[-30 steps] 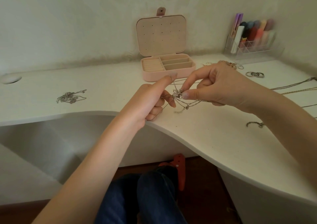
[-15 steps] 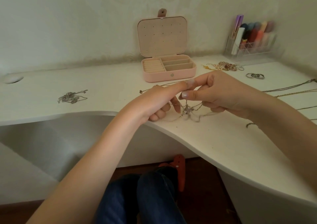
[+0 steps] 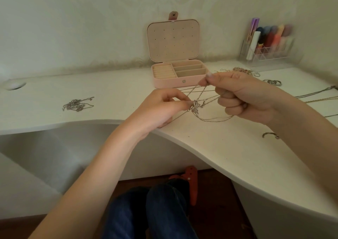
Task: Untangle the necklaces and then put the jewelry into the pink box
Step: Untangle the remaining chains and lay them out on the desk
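**Chains drawn apart over the desk**

On the white desk [image 3: 219,147], the open pink box [image 3: 180,82] stands at the far edge. The right hand [image 3: 243,99] has risen, pinching strands up from the tangled necklaces [image 3: 198,107]; the left hand [image 3: 161,108] now pinches the knot just above the desk's near edge.

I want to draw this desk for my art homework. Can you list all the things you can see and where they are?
pink box: 1, pink, open, back of desk
tangled necklaces: 1 knot, silver, held between the hands
chain pile: 1, silver, left on desk
rings: a few, dark silver, right
loose chains: several, right edge
clear organiser: 1, with coloured tubes, back right
desk: 1, white
left hand: pinches the knot
right hand: pinches strands, raised
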The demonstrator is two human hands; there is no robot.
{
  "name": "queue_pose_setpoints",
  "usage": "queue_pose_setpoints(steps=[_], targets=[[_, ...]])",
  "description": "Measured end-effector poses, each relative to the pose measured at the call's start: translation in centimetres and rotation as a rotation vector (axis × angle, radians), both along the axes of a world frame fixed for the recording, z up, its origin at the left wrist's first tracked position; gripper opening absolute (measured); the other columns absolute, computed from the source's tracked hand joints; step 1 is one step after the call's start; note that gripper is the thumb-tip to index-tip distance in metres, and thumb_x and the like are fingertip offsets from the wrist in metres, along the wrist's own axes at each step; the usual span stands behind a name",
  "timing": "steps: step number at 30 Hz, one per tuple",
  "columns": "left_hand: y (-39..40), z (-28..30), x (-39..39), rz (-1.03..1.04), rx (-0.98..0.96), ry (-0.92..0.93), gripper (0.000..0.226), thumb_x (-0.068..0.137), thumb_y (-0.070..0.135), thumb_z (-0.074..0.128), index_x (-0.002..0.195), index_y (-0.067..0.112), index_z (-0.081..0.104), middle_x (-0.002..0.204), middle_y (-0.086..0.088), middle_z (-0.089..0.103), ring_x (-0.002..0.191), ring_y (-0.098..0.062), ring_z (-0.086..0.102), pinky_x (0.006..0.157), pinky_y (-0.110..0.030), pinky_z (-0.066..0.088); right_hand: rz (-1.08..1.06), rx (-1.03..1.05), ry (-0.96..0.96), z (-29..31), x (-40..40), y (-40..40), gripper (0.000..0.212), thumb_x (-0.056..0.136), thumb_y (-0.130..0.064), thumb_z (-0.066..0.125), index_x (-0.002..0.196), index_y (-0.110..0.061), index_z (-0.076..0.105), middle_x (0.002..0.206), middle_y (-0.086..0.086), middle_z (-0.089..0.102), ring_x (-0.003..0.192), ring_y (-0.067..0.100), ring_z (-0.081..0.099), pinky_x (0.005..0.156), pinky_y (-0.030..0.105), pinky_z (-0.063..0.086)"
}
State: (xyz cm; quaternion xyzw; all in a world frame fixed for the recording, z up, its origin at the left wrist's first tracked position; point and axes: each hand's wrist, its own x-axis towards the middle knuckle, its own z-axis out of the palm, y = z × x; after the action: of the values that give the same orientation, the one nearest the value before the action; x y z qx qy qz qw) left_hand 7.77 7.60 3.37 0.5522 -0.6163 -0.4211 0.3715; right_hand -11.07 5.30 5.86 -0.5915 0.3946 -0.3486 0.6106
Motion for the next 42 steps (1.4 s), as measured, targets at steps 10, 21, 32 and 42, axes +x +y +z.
queue_pose_setpoints(steps=[10, 21, 32, 42], targets=[[1.2, -0.7, 0.1, 0.125, -0.221, 0.207, 0.036, 0.077, 0.001, 0.070, 0.094, 0.032, 0.062, 0.112, 0.002, 0.057, 0.044, -0.009, 0.050, 0.037, -0.013, 0.029, -0.037, 0.010, -0.075, 0.4, -0.3, 0.1, 0.018, 0.077, -0.037, 0.059, 0.079, -0.023, 0.070, 0.044, -0.011, 0.017, 0.035, 0.002, 0.013, 0.037, 0.015, 0.005], [1.0, -1.0, -0.8, 0.104, -0.394, -0.024, 0.011, 0.068, 0.036, 0.082, 0.066, 0.033, 0.071, 0.082, 0.008, 0.052, 0.052, 0.001, 0.041, 0.055, -0.011, 0.030, -0.006, -0.035, -0.061, 0.7, -0.1, 0.4, 0.018, 0.076, -0.035, 0.061, 0.082, -0.023, 0.072, 0.047, -0.010, 0.016, 0.035, 0.002, 0.013, 0.036, 0.015, 0.006], [0.8, -2.0, -0.6, 0.097, -0.356, -0.264, 0.009, 0.075, 0.030, 0.071, 0.068, 0.030, 0.064, 0.082, 0.011, 0.053, 0.057, -0.004, 0.045, 0.059, -0.020, 0.037, -0.020, -0.029, -0.287, 1.6, -0.4, 0.8, 0.019, 0.080, -0.032, 0.057, 0.089, -0.030, 0.074, 0.055, -0.006, 0.005, 0.045, 0.009, 0.003, 0.038, 0.016, 0.005], [1.2, -0.7, 0.0, 0.030, -0.055, 0.611, 0.018, 0.090, 0.007, 0.052, 0.075, 0.016, 0.059, 0.073, 0.001, 0.067, 0.075, -0.012, 0.064, 0.078, -0.029, 0.042, -0.076, -0.176, -0.162, 1.8, -1.3, 0.1, 0.022, 0.077, -0.026, 0.062, 0.097, -0.021, 0.070, 0.048, -0.007, 0.049, 0.036, 0.005, 0.034, 0.038, 0.016, 0.037]])
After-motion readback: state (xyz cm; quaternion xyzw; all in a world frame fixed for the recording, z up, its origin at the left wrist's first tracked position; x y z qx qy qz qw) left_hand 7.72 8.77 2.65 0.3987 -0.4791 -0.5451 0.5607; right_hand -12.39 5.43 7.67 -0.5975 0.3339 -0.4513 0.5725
